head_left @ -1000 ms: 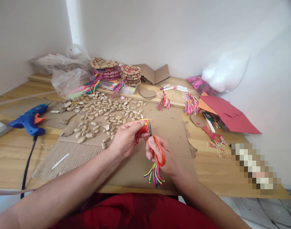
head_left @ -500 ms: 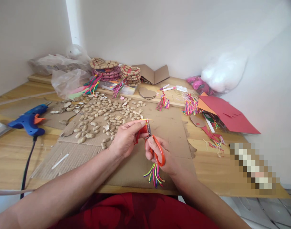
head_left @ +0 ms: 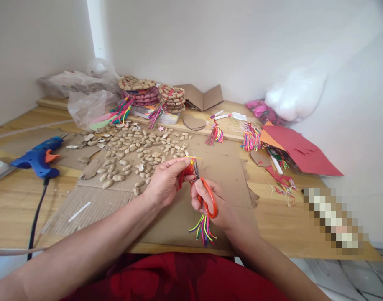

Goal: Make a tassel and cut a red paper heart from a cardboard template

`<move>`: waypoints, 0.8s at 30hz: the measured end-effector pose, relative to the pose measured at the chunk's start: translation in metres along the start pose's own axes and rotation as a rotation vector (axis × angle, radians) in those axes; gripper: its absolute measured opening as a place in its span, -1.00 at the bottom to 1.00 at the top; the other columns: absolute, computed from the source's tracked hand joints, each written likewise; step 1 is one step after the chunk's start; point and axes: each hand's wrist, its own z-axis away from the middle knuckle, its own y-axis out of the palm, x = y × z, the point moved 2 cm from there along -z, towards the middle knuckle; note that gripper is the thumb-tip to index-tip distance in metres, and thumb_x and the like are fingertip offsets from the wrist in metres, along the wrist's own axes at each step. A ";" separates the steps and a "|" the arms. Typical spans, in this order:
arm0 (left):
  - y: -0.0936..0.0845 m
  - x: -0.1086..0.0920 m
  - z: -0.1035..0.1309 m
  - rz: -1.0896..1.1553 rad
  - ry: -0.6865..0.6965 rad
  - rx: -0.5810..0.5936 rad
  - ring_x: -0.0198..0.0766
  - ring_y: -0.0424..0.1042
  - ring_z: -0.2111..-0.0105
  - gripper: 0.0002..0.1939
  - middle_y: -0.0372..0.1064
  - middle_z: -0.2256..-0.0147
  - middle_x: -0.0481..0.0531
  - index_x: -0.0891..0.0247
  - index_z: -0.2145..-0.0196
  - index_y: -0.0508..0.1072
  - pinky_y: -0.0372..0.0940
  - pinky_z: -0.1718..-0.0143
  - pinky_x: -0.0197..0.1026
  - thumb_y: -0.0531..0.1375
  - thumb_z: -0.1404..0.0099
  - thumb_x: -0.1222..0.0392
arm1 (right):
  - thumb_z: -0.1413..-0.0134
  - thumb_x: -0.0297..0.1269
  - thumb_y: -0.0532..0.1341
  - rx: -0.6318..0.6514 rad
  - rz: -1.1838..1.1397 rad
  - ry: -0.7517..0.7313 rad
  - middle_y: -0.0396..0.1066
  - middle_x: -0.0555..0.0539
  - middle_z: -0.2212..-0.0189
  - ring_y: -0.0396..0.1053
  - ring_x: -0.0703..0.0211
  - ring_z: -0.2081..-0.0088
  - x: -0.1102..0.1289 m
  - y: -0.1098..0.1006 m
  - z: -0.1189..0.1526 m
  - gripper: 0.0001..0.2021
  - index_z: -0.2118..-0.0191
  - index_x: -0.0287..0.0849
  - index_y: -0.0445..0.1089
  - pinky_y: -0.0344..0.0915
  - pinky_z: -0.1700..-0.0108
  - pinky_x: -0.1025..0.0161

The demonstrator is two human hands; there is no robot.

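Observation:
My left hand (head_left: 167,177) pinches a small red bundle (head_left: 187,171), mostly hidden by the fingers, and a thin yellow string (head_left: 199,159) at its top. In my right hand (head_left: 212,200) are scissors (head_left: 212,196) with orange handles. Their blades point up and lie against the string and the red bundle, just right of my left fingertips. Whether the blades are fully closed is too small to tell. Below my right hand, a tassel of bright cords (head_left: 205,232) lies on the cardboard sheet (head_left: 223,179).
Loose peanuts (head_left: 141,144) spread over the cardboard's left side. A blue glue gun (head_left: 37,156) with its cord lies at left. Peanut-covered stacks (head_left: 172,98), a cardboard heart (head_left: 194,123) and tassels (head_left: 251,137) are behind. Red paper (head_left: 304,150) lies at right.
The yellow string's right end, straight before, now curves downward. Both hands and the scissors have stayed almost in place.

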 end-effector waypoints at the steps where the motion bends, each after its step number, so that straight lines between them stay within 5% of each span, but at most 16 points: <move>1: 0.000 0.000 0.000 -0.001 -0.001 0.007 -0.36 0.45 0.47 -0.68 0.50 0.46 0.00 0.36 0.38 0.62 0.43 0.44 -0.35 0.51 0.04 0.10 | -0.08 0.31 0.24 0.000 -0.001 0.001 0.19 0.09 0.66 0.09 0.38 0.63 0.000 0.000 0.000 -0.44 0.46 -0.16 0.25 -0.08 0.59 0.36; 24: 0.001 -0.003 0.000 -0.039 0.003 0.010 -0.35 0.42 0.52 -0.71 0.47 0.52 0.01 0.36 0.46 0.60 0.39 0.47 -0.34 0.49 0.06 0.10 | -0.08 0.31 0.22 0.018 -0.036 0.050 0.21 0.10 0.66 0.05 0.40 0.66 0.003 -0.001 0.002 -0.45 0.43 -0.16 0.27 -0.12 0.64 0.40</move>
